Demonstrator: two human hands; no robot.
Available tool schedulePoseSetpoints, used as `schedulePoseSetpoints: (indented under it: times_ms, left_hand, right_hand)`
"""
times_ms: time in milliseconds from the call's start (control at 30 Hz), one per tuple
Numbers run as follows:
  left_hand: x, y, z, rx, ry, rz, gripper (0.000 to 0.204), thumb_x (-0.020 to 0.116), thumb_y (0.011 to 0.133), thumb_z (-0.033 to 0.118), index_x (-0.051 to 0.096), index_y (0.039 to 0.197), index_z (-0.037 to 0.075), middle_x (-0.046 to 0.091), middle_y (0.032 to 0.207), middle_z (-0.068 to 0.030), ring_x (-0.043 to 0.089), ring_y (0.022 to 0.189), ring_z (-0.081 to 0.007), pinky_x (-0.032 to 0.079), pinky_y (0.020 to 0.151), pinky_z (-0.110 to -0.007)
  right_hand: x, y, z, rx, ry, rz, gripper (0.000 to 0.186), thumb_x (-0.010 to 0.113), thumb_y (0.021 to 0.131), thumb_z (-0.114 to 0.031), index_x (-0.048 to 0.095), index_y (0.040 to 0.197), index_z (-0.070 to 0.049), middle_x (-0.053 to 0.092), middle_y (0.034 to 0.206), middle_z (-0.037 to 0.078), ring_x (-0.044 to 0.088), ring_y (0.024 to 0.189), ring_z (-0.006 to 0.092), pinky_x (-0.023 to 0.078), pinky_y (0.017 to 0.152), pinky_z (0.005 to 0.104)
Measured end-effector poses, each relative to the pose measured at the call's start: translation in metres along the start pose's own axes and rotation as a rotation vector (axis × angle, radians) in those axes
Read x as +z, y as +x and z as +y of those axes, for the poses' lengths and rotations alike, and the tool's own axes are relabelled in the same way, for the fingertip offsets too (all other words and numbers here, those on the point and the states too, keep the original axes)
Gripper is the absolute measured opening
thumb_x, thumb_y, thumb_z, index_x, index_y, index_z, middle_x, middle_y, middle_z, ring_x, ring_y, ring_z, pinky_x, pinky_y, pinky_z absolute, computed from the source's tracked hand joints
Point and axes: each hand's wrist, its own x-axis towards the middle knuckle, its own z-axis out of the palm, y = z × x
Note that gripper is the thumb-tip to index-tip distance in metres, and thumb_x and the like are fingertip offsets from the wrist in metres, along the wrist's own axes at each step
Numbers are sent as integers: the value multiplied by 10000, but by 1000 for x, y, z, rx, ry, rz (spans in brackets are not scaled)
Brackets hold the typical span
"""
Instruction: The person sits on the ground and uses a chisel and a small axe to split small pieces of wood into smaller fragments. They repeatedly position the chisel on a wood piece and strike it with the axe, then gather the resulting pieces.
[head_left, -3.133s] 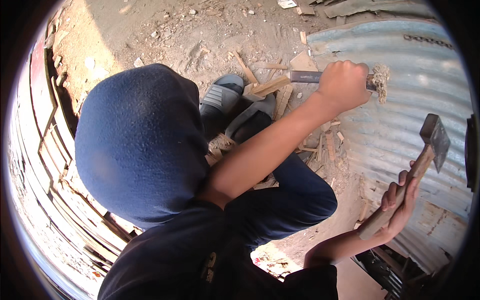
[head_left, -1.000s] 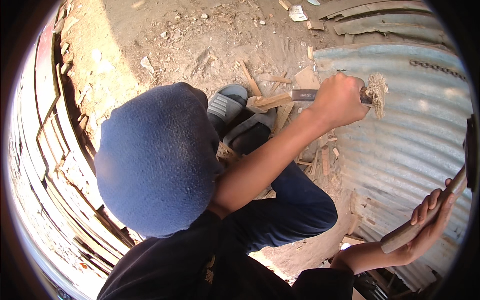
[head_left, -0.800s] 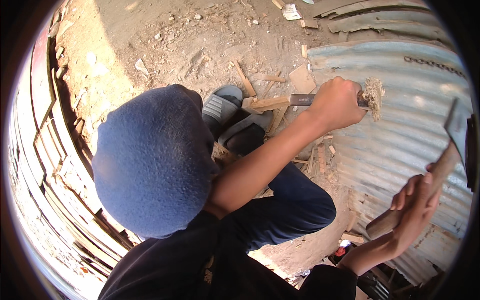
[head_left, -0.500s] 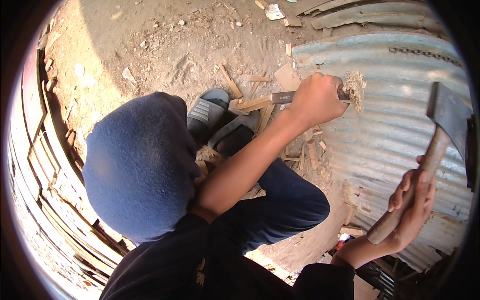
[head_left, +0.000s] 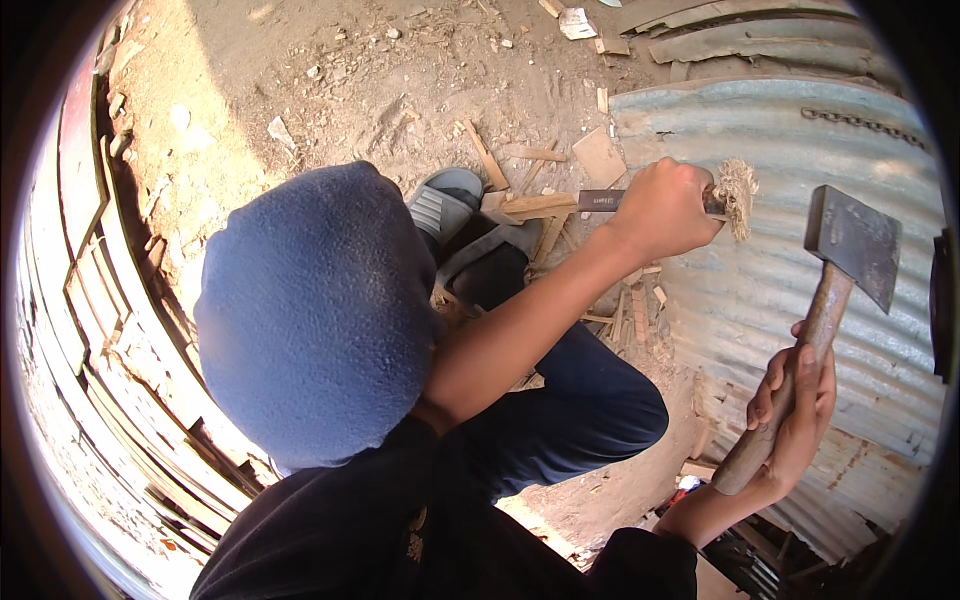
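My left hand is closed on a dark metal chisel with a pale, frayed top end. The chisel's far end meets a wooden piece lying beside my grey sandals. At the right, my right hand grips a hatchet by its wooden handle; its dark, square-backed head with a flared blade is raised to the right of the frayed chisel end, not visibly touching it. A blue fleece hood fills the left middle, hiding part of my left arm.
Wood scraps and stones lie on the dirt ground. A corrugated metal sheet with a chain stands along the right. Stacked weathered boards line the left rim. My bent leg is below my left arm.
About a second ago the hatchet's head was out at the right rim; it has since swung back leftward, closer to the chisel. My left hand keeps its grip, shifted only slightly.
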Motion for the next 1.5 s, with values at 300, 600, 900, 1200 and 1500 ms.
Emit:
schedulePoseSetpoints:
  times_ms: [300, 600, 900, 1200, 1500]
  left_hand:
    - [1, 2, -3, -4, 40, -54, 187, 638, 596, 110, 558, 599, -58, 545, 577, -252, 552, 545, -396, 473, 552, -418]
    - [3, -2, -10, -42, -2, -27, 234, 686, 615, 137, 576, 626, -69, 566, 598, -249, 581, 586, -404, 485, 570, -420]
    - [-2, -7, -18, -10, -21, -19, 216, 671, 630, 151, 602, 659, -52, 573, 603, -242, 591, 590, -393, 489, 574, -423]
    - [-1, -8, -14, -54, -9, -92, 189, 666, 634, 172, 632, 643, -14, 603, 643, -241, 616, 642, -406, 521, 637, -428]
    - [-6, -18, -27, -99, -10, -113, 234, 680, 616, 207, 625, 635, -19, 605, 649, -235, 615, 649, -402, 518, 642, -426]
  right_hand:
    - [8, 2, -3, -144, -78, 183, 310, 508, 961, -268, 448, 1174, -52, 414, 663, 4, 378, 434, 61, 324, 386, 196]
    - [10, -8, -2, -24, -10, 15, 305, 468, 980, -237, 441, 1179, -7, 434, 663, 18, 391, 405, 39, 324, 324, 172]
    - [23, 0, 23, 118, -279, -98, 255, 530, 943, -240, 479, 1093, -40, 449, 630, 20, 411, 414, 83, 333, 383, 224]
    - [14, -23, -14, -192, 115, 332, 345, 483, 969, -265, 428, 1206, -20, 419, 676, 9, 371, 419, 34, 339, 350, 159]
    - [36, -1, 39, 160, -241, -180, 280, 517, 949, -252, 473, 1107, -25, 434, 602, 8, 405, 397, 78, 345, 366, 223]
